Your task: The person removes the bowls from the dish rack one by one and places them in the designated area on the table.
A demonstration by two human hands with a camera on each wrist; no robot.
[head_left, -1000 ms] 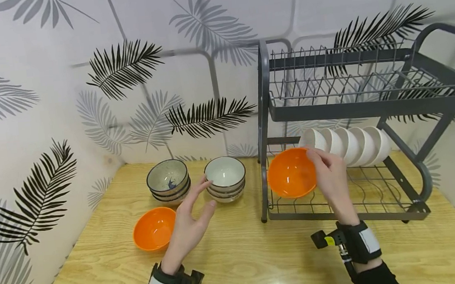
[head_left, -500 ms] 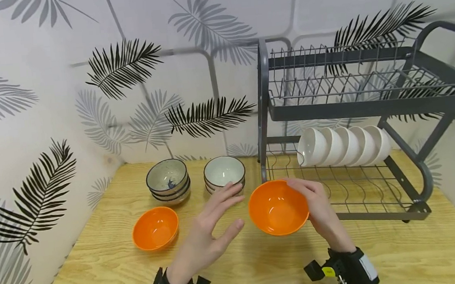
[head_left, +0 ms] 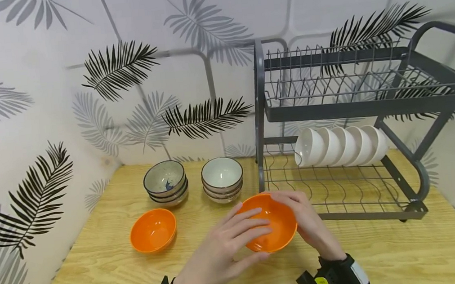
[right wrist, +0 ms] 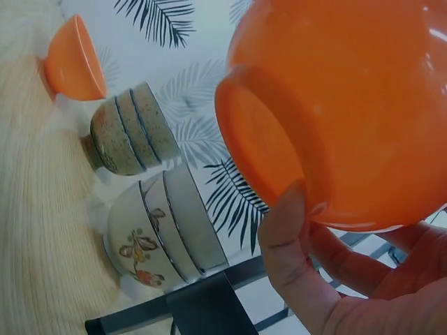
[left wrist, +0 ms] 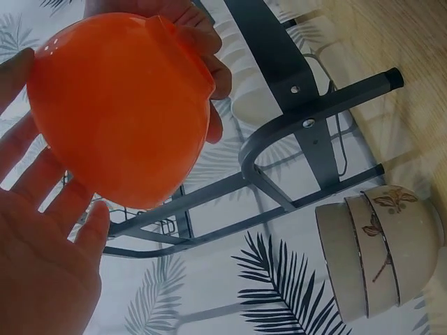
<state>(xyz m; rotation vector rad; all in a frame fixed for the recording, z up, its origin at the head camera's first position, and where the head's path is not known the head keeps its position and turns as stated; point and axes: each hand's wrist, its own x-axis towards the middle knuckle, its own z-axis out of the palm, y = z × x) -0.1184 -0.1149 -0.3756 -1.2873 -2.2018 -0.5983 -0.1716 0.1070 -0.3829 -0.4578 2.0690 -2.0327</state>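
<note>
My right hand (head_left: 305,218) holds an orange bowl (head_left: 282,222) up over the table, tilted so its inside faces me. In the right wrist view its thumb (right wrist: 290,244) presses by the foot ring while the fingers lie along the far side. My left hand (head_left: 225,250) has come to the bowl's left side, fingers extended across its mouth in the head view. The left wrist view shows those fingers (left wrist: 45,174) spread and fairly straight right at the bowl's edge. A second orange bowl (head_left: 153,231) sits on the table at the left.
Behind are a stack of speckled bowls (head_left: 165,179) and a stack of white-lined, dark-rimmed bowls (head_left: 222,174). A grey two-tier dish rack (head_left: 342,108) stands at right, with a row of white bowls (head_left: 309,148) on its lower tier. A patterned wall backs the wooden table (head_left: 101,279).
My right hand has brought the orange bowl away from the rack, leftward and toward me. My left hand has moved right to meet it. The other bowls stay put.
</note>
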